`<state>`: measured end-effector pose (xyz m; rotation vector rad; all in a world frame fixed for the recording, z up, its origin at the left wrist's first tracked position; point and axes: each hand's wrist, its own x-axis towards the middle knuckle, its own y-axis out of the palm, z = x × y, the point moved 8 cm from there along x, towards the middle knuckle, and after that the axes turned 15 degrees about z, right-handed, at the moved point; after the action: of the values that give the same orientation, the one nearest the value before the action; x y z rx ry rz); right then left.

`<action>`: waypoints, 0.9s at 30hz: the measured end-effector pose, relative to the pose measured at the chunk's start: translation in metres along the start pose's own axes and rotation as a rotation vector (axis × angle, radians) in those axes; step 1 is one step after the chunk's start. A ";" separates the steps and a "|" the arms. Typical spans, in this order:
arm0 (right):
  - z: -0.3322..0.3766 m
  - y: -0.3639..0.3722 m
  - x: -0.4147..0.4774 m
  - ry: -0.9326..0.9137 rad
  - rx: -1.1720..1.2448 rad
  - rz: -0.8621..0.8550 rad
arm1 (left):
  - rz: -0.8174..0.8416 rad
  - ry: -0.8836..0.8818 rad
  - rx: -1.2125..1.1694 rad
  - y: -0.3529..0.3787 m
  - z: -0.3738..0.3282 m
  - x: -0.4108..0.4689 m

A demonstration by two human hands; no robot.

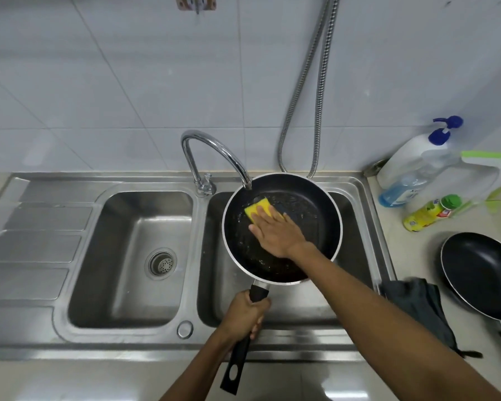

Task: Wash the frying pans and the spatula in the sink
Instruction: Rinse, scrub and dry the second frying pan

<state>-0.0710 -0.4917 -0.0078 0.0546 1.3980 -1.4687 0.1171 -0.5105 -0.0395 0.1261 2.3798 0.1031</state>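
Observation:
A black frying pan [307,215] with a pale rim hangs over the right basin of the steel sink [356,186], under the faucet [214,151]. My left hand [245,314] grips its black handle. My right hand [275,230] lies flat inside the pan, its straight fingers pressing a yellow sponge [258,209] against the wet, soapy bottom. A second black frying pan [480,273] sits on the counter at the right. No spatula is in view.
The left basin [128,256] holds only its drain strainer. On the right counter stand a pump bottle [411,166], a yellow-green soap bottle [431,212] and a dark cloth [420,308]. A metal hose [318,91] hangs down the tiled wall.

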 end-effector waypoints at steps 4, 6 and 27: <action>-0.065 -0.002 -0.011 0.148 -0.014 -0.029 | -0.019 0.007 -0.014 -0.005 -0.002 0.004; -0.071 0.021 -0.037 0.158 -0.058 -0.047 | -0.040 0.008 -0.013 -0.005 -0.004 0.005; 0.000 0.056 -0.063 -0.041 -0.083 0.010 | -0.044 0.019 -0.001 0.002 -0.010 0.004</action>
<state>-0.0056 -0.4391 -0.0059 -0.0210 1.4216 -1.3947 0.1073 -0.5088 -0.0351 0.0721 2.3999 0.0854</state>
